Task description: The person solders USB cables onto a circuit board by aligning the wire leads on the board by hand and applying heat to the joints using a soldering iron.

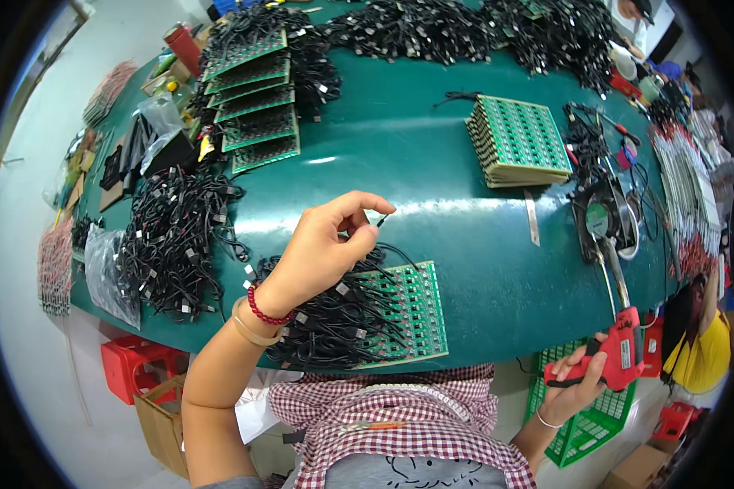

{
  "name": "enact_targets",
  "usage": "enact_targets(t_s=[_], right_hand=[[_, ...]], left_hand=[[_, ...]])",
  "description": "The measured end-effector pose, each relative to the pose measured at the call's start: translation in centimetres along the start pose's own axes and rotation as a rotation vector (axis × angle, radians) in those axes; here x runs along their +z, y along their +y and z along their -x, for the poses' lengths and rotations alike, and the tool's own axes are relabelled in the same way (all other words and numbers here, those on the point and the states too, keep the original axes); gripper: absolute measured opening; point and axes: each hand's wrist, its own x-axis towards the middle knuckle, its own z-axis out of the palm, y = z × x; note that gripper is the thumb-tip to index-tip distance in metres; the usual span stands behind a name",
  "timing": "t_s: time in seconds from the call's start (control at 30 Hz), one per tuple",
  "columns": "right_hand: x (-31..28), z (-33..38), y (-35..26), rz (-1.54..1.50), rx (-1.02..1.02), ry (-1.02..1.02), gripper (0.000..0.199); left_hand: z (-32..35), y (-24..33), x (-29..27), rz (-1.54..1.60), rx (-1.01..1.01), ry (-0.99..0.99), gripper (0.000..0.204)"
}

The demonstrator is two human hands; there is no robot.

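Note:
My left hand (328,240) is raised over the near part of the table, thumb and forefinger closed on the thin end of a black cable (386,218). Just below it lies a green circuit board panel (420,314), its left part covered by a heap of black cables (326,330). Away to the right, my right hand (577,381) grips a red soldering gun (625,350) by its handle. The gun's metal front points up toward a round black fan-like device (602,218); whether its tip touches that device I cannot tell.
A stack of circuit board panels (520,143) stands at the back right, a metal strip (532,218) beside it. More panels (257,122) lean at the back left. Bundles of black cables (175,236) line the left and far edges. A green crate (591,424) sits below the table.

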Motion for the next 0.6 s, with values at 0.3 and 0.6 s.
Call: enact_targets(t_s=[0.3,0.6], right_hand=[[0.6,1.0,0.9,-0.026,0.108,-0.065,0.035],[0.2,1.1,1.8,0.015,0.157,-0.091,0.035]], left_hand=[[-2.0,-1.3,5.3,-0.358,0.064,-0.225,0.028],[-1.7,-3.0,6.4,-0.646,0.274,-0.235,0.028]])
